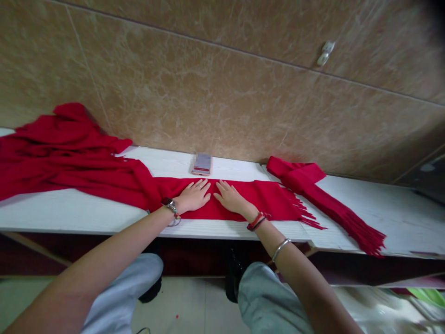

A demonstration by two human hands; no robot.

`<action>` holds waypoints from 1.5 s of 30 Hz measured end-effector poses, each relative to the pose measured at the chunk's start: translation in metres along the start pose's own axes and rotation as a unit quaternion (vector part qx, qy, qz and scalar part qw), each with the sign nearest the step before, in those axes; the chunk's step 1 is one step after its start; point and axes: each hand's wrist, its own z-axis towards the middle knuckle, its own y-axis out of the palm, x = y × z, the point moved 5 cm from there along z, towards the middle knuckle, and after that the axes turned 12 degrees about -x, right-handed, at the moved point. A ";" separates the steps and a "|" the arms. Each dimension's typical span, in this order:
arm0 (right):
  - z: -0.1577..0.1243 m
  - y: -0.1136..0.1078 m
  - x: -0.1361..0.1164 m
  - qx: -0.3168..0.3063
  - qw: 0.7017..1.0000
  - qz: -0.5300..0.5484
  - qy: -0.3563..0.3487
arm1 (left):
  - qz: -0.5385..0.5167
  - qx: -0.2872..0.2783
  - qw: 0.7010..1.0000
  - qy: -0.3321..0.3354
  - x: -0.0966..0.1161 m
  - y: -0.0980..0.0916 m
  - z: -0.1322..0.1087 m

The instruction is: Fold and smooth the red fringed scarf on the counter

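Note:
A long red scarf (271,199) lies flat along the white shelf (76,211), its fringed end to the right. My left hand (193,195) and my right hand (231,197) rest side by side on its middle, palms down, fingers stretched flat. Neither hand holds anything. The left wrist carries a watch and the right wrist wears red cords and a metal bangle.
A heap of red scarves (59,148) is piled at the left against the brown tiled wall (222,93). Another folded red scarf (323,199) with fringe lies at the right. A phone (201,164) sits just behind my hands. My knees show below the shelf edge.

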 end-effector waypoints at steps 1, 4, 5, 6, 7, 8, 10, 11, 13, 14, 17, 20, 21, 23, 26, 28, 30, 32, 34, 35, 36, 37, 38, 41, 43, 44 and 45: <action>-0.001 0.002 -0.002 -0.008 1.000 -0.002 -0.001 | -0.001 -0.002 1.000 0.001 0.000 0.000 0.000; -0.012 0.005 0.011 -0.019 1.000 -0.019 0.012 | -0.002 -0.009 1.000 0.001 0.001 -0.001 -0.001; -0.018 0.005 0.021 -0.021 0.999 -0.026 0.021 | -0.002 -0.010 1.000 -0.001 0.001 -0.001 -0.001; -0.024 0.004 0.031 -0.023 0.999 -0.035 0.031 | -0.002 -0.011 1.000 -0.002 0.001 -0.001 -0.001; -0.030 0.004 0.042 -0.027 0.998 -0.045 0.040 | -0.002 -0.011 1.000 -0.003 0.001 -0.001 -0.001; -0.036 0.003 0.053 -0.032 0.997 -0.056 0.048 | -0.003 -0.011 1.000 -0.002 0.001 -0.001 -0.001; -0.043 0.000 0.070 -0.033 0.994 -0.074 0.069 | -0.007 -0.008 1.000 0.000 0.001 -0.001 -0.001; -0.045 -0.002 0.075 -0.027 0.994 -0.075 0.080 | -0.009 -0.006 1.000 0.002 0.002 -0.001 -0.001; -0.045 -0.006 0.075 -0.001 0.994 -0.057 0.090 | -0.012 -0.006 1.000 0.000 0.002 -0.002 -0.001; -0.043 -0.007 0.068 0.016 0.996 -0.041 0.083 | -0.013 -0.006 1.000 -0.002 0.002 -0.002 -0.002; -0.038 -0.006 0.027 0.052 0.999 0.006 0.015 | -0.014 -0.006 1.000 -0.005 0.003 -0.004 -0.004; -0.042 0.001 -0.010 0.037 0.999 0.005 -0.035 | -0.010 -0.004 1.000 0.002 0.003 -0.005 -0.006; -0.046 0.002 -0.016 0.028 0.999 -0.006 -0.041 | -0.008 -0.002 1.000 0.004 0.003 -0.004 -0.006; -0.057 0.004 -0.013 0.014 0.999 -0.027 -0.040 | -0.005 0.006 1.000 0.008 0.002 -0.004 -0.006; -0.078 0.005 0.017 0.003 0.998 -0.052 -0.019 | -0.001 0.021 1.000 0.014 0.000 -0.002 -0.005; -0.091 0.005 0.039 -0.003 0.997 -0.071 -0.003 | 0.000 0.026 1.000 0.016 -0.002 0.000 -0.004; -0.098 0.004 0.055 -0.011 0.996 -0.085 0.007 | 0.002 0.031 0.999 0.014 -0.003 0.001 -0.002; -0.098 0.000 0.060 -0.015 0.997 -0.078 0.015 | 0.012 0.050 0.998 0.026 -0.001 -0.002 -0.002; -0.093 -0.007 0.057 0.002 0.999 -0.050 0.022 | 0.028 0.090 0.993 0.073 0.008 -0.009 -0.005; -0.090 -0.012 0.054 0.017 0.999 -0.033 0.020 | 0.035 0.108 0.988 0.109 0.015 -0.013 -0.008; -0.087 -0.018 0.049 0.031 0.999 -0.017 0.013 | 0.040 0.117 0.981 0.149 0.023 -0.017 -0.013; -0.085 -0.023 0.044 0.040 0.999 -0.004 -0.001 | 0.043 0.115 0.974 0.190 0.031 -0.020 -0.017; -0.085 -0.028 0.039 0.041 0.999 0.006 -0.018 | 0.047 0.102 0.967 0.229 0.040 -0.022 -0.022; -0.093 -0.034 0.031 -0.002 0.998 0.022 -0.057 | 0.071 0.052 0.950 0.299 0.059 -0.025 -0.036; -0.104 -0.035 0.033 -0.043 0.996 0.022 -0.068 | 0.087 0.036 0.948 0.303 0.064 -0.027 -0.040; -0.109 -0.034 0.035 -0.059 0.996 0.019 -0.071 | 0.092 0.029 0.949 0.299 0.064 -0.028 -0.041; -0.115 -0.034 0.037 -0.072 0.995 0.014 -0.073 | 0.097 0.020 0.950 0.295 0.064 -0.028 -0.042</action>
